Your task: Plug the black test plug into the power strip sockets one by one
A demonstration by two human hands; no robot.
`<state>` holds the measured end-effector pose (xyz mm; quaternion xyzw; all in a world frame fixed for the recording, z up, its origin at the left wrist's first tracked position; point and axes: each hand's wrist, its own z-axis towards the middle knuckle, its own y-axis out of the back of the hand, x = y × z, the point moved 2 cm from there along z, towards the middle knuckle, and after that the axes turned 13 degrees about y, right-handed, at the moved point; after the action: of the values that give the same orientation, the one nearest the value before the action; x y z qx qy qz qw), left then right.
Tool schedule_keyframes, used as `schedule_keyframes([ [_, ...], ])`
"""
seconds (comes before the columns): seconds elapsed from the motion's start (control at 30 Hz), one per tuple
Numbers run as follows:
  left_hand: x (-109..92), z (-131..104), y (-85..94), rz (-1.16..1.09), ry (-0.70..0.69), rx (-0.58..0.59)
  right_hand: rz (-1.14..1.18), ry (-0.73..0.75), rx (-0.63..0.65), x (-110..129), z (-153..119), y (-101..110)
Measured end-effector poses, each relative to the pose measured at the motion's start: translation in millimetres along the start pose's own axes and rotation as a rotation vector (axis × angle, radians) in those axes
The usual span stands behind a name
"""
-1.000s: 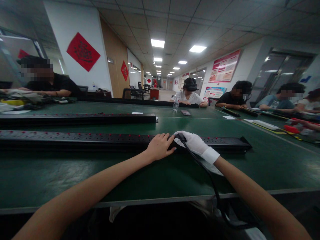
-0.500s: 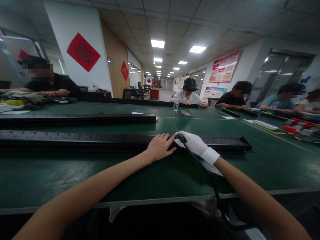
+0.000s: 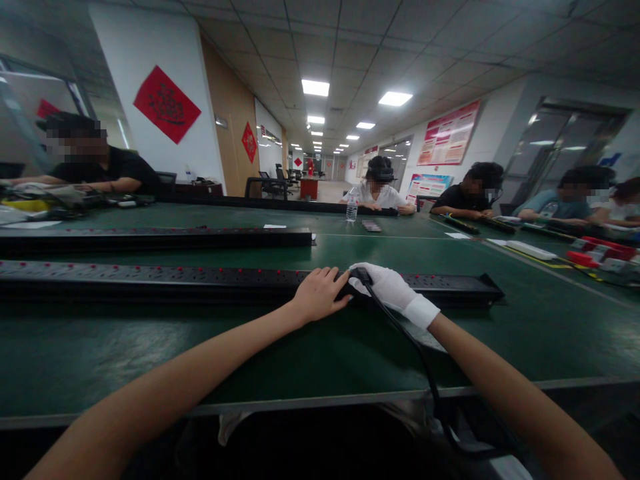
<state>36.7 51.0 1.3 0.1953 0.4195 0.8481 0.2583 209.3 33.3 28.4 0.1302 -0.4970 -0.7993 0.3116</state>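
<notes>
A long black power strip [image 3: 250, 283] with red dots along its top lies across the green table. Over its front edge rests my left hand [image 3: 319, 295], bare, its thumb on the front side and its fingers on top, gripping the strip. Just right of it, my right hand [image 3: 385, 287] wears a white glove and is closed on a black plug [image 3: 361, 273] at the top of the strip. From the plug a black cable [image 3: 413, 343] runs down over the table's front edge. Whether the plug sits in a socket is hidden.
Behind lies a second black strip [image 3: 200, 239] on the green table [image 3: 280, 360]. A water bottle [image 3: 351, 209] stands farther back. Red parts [image 3: 600, 250] and a white bar [image 3: 530, 250] lie at right, tangled items [image 3: 55, 200] at far left. Several people sit around the table.
</notes>
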Motion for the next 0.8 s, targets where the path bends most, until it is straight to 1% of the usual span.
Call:
schedule_keyframes([
  [0.6,0.5,0.0,-0.6,-0.017,-0.003,-0.005,-0.003,-0.004,-0.003,1.8,-0.3,2.0],
  [0.8,-0.4,0.0,-0.5,0.000,0.000,0.004,-0.004,0.016,0.000,1.2,0.3,1.5],
])
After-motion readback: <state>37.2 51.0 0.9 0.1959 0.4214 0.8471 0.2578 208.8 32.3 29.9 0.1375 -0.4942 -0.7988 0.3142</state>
